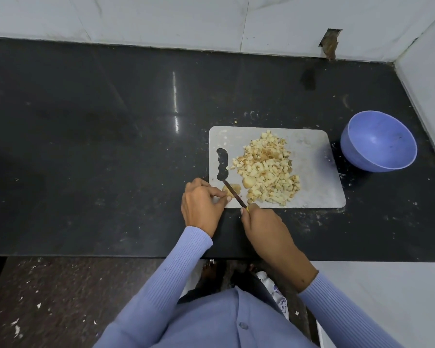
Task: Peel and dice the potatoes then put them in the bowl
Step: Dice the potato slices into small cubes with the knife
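Head view: my left hand (202,205) pinches a potato piece (232,189) on the cutting board (312,182); my right hand (263,223) grips the knife (232,192) across it

One cutting board (312,177), one knife (232,193) and one bowl (378,141) are here. One heap of diced potato (266,167) and two uncut potato pieces (248,182) lie on the board.

- Left hand (202,204) pins a potato piece (232,189) at the cutting board (317,182)'s seven-o'clock corner.
- Right hand (261,227) grips the knife (232,193), blade across the piece.
- Diced potato (266,167) heaps mid-board.
- Purple bowl (378,141) sits on the desk (111,146) at the board's three o'clock.
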{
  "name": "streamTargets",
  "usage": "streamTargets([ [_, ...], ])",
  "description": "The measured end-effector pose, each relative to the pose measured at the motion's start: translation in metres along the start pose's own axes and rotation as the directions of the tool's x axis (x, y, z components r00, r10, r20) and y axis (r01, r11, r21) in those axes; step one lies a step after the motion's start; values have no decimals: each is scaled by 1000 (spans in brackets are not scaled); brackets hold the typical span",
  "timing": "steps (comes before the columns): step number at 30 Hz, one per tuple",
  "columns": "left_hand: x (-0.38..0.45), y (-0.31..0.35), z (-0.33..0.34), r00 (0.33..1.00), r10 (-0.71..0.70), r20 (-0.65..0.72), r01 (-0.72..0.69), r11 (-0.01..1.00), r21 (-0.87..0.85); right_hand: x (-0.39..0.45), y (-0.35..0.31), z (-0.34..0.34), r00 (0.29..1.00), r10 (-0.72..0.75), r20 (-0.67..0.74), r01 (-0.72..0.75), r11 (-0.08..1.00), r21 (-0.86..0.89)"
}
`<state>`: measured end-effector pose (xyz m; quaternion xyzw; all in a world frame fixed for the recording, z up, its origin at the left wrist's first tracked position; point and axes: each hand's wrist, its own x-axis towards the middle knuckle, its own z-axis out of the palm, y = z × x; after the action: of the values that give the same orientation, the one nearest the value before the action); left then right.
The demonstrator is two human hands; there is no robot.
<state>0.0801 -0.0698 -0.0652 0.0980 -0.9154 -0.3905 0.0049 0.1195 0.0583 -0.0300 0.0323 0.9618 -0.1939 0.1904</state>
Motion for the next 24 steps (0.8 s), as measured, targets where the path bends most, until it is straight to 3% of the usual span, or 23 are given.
streamTargets([
  [11,5,-2,-1,1000,-6,10,6,1000,1,4,-4,0,997,48,56,-47,999,-20],
  [18,5,-1,0,1000,23,-19,-22,998,55,-25,15,5,993,89,79,-78,988,-135],
  [24,2,-7,-2,995,93,-34,-90,993,82,-32,22,-7,998,41,41,-39,998,-48],
])
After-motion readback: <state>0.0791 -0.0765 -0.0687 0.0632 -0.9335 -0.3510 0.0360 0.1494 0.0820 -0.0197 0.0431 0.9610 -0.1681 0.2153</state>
